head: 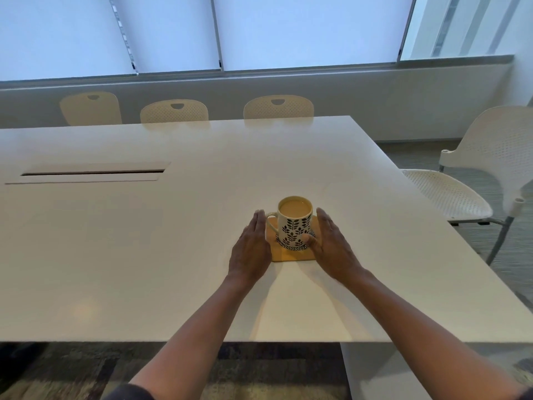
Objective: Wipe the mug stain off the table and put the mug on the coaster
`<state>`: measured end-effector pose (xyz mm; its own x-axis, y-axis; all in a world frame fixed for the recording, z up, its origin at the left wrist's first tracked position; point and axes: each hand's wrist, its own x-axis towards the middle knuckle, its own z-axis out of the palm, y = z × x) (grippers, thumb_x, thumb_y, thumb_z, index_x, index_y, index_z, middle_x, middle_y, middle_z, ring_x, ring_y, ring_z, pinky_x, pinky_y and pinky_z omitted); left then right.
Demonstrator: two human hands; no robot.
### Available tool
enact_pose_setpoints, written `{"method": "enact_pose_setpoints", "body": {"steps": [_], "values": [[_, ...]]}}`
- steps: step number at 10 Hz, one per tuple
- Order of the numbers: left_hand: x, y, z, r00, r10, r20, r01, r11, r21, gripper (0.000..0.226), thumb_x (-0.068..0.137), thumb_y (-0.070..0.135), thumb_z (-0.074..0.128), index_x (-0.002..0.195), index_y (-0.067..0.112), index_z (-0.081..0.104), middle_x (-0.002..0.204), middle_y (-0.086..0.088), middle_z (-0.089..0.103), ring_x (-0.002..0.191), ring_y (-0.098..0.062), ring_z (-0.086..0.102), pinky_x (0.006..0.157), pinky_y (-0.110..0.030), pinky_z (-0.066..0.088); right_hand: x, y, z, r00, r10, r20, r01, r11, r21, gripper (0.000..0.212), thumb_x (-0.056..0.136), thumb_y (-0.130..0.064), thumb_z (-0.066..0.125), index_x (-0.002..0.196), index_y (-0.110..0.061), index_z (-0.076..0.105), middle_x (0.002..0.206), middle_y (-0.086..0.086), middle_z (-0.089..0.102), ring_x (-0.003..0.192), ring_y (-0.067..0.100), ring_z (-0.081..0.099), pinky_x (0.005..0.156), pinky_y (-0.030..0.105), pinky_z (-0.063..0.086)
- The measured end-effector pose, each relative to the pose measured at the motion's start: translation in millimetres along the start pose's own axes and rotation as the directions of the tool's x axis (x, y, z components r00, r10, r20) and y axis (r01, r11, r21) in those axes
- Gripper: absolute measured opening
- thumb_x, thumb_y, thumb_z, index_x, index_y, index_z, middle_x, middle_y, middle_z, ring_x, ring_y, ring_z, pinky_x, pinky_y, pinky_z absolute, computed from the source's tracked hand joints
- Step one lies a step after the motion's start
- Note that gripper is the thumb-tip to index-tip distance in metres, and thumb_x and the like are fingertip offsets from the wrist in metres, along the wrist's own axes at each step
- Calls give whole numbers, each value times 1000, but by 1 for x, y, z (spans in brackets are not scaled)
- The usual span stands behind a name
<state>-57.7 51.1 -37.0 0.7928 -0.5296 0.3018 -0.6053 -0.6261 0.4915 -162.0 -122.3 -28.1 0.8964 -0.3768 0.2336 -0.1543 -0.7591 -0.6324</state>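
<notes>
A white mug point(294, 223) with a dark leaf pattern, full of milky coffee, stands upright on a tan square coaster point(288, 254) on the white table point(144, 255). Its handle points left. My left hand point(251, 249) lies flat on the table against the coaster's left edge, fingers straight. On the coaster's right side rests my right hand point(331, 246), fingers extended, its thumb near the mug's base. Neither hand grips the mug. No stain or cloth shows on the table.
A cable slot point(92, 171) is cut into the table at the far left. Three cream chairs point(278, 106) stand along the far edge, and one more chair point(473, 180) at the right side. The table's near edge point(259, 340) is just below my forearms.
</notes>
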Motion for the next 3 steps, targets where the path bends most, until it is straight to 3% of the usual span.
{"method": "enact_pose_setpoints", "body": {"steps": [1,2,3], "values": [[4,10,-3,999,10,-49,-7,999,52,65,98,16,48,156,12,19,160,-6,34,121,-28,60,87,-41,54,3,-3,-5,998,-53,15,53,998,26,72,97,-50,50,153,-15,21,152,10,39,137,27,40,107,49,42],[9,16,-6,995,30,-92,-19,993,113,62,95,10,46,153,13,27,156,-4,42,114,-28,65,80,-39,55,9,-2,-8,995,-101,11,100,993,67,68,97,-47,50,152,-15,26,149,9,43,135,24,43,107,46,43],[16,17,-16,992,21,-123,-4,991,135,61,94,8,43,153,13,30,156,-4,41,125,-26,59,88,-38,54,14,0,-13,996,-84,-23,85,996,41,65,100,-45,44,154,-13,24,157,9,34,145,24,32,116,42,32]]}}
